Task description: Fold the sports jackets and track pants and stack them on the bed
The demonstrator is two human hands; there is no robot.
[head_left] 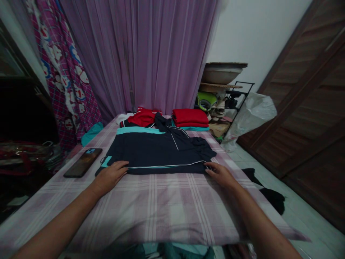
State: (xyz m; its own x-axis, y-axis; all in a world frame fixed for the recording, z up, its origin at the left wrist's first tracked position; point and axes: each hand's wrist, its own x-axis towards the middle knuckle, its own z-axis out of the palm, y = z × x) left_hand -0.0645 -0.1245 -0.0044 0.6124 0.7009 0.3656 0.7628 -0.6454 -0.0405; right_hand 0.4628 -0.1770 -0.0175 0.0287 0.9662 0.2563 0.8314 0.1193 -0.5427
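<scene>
A dark navy garment [159,151] with teal and white trim lies spread flat on a checked pink bed sheet [161,205]. My left hand [111,175] rests on its near left corner, fingers stretched flat. At the near right corner my right hand [219,172] touches the hem, and its fingertips seem to pinch the edge of the cloth. Both forearms reach in from the bottom of the view.
A phone [83,162] lies on the sheet left of the garment. Folded red clothes [190,117] and a red-and-white pile [141,117] sit at the far edge. Purple curtain [140,54] behind, a cluttered rack [223,97] at right, dark cloth [272,199] on the floor.
</scene>
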